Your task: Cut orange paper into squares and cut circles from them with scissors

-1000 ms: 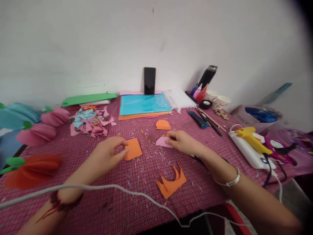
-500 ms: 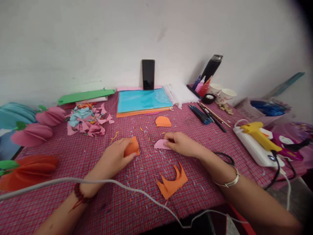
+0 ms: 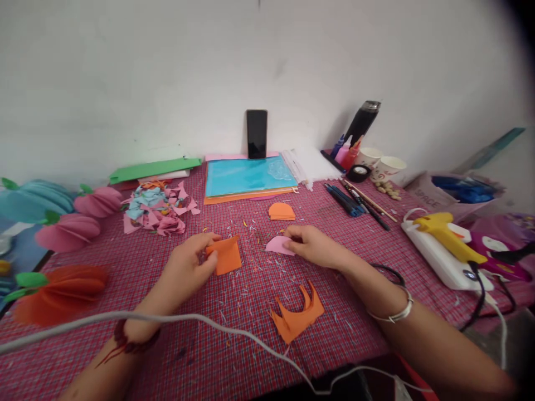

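Note:
My left hand [image 3: 188, 268] pinches a folded square of orange paper [image 3: 228, 259] by its left edge, thumb in front and fingers behind. A pink paper half-circle [image 3: 278, 245] is between the thumb and fingers of my right hand [image 3: 313, 245], just above the table. Beyond that hand lies a small stack of orange paper half-circles [image 3: 281, 211]. Closer to me is an orange paper offcut [image 3: 297, 316] with curved cut-outs and pointed ends. Tiny paper shreds are scattered between my hands.
Paper pumpkins [image 3: 62, 284] stand at the left beside a heap of paper scraps [image 3: 159, 206]. A phone [image 3: 257, 133] leans on the wall behind blue sheets [image 3: 242, 177]. A yellow glue gun [image 3: 449, 236] rests on a white power strip [image 3: 434, 259]. A white cable [image 3: 200, 317] crosses the foreground.
My left hand has drawn back slightly to the left, and more of the orange paper shows. My right hand keeps its hold on the pink half-circle. The view has shifted a little.

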Motion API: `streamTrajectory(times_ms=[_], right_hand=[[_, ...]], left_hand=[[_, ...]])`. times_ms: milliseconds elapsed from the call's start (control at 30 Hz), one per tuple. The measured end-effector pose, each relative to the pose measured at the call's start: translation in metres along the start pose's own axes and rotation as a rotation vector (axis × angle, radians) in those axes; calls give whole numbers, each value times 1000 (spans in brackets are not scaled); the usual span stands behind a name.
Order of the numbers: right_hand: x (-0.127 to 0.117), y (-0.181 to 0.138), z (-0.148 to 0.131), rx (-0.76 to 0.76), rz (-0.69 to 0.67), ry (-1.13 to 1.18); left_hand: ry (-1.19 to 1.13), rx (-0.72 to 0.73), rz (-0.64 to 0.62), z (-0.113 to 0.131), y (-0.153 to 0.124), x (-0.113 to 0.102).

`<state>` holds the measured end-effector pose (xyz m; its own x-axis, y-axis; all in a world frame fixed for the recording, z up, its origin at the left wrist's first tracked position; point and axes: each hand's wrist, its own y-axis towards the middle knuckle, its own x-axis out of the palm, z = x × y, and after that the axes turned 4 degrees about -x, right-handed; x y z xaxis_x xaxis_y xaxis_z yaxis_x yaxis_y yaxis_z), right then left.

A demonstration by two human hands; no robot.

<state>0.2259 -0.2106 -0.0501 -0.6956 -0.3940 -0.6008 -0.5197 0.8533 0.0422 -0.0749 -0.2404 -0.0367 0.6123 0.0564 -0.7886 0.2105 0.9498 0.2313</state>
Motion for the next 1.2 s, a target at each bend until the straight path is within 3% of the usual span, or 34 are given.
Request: streamTrajectory(times_ms=[133, 267, 400, 500, 567, 667, 767, 833, 933, 1033, 1200], right_hand=[[-5, -4, -13, 74, 43, 602], [-6, -19, -32, 103, -73, 1157], [5, -38, -44, 94, -107, 1163], [14, -53, -50, -39, -14, 864], [18, -63, -55, -206, 132, 538], [19, -75, -57, -507, 339, 73], [20, -81, -52, -670, 398, -179], [21, -82, -47, -674, 385, -244], [21, -81, -41, -652, 340, -285], [20, -79, -35, -645, 329, -331], [18, -77, -25, -617, 324, -322]], left_hand=[[41, 233, 165, 17, -3, -15], [210, 665, 281, 39, -13, -16], [401, 952, 291, 58, -29, -11], [411, 1015, 287, 66, -40, -3], [335, 952, 350, 68, -42, 5], [24, 546, 339, 70, -39, 13], [-416, 105, 45, 76, -34, 13], [-574, -19, -121, 83, -30, 11], [-516, -67, -192, 91, -24, 13], [-413, -18, -189, 95, -17, 21], [-495, 71, -133, 90, -9, 33]])
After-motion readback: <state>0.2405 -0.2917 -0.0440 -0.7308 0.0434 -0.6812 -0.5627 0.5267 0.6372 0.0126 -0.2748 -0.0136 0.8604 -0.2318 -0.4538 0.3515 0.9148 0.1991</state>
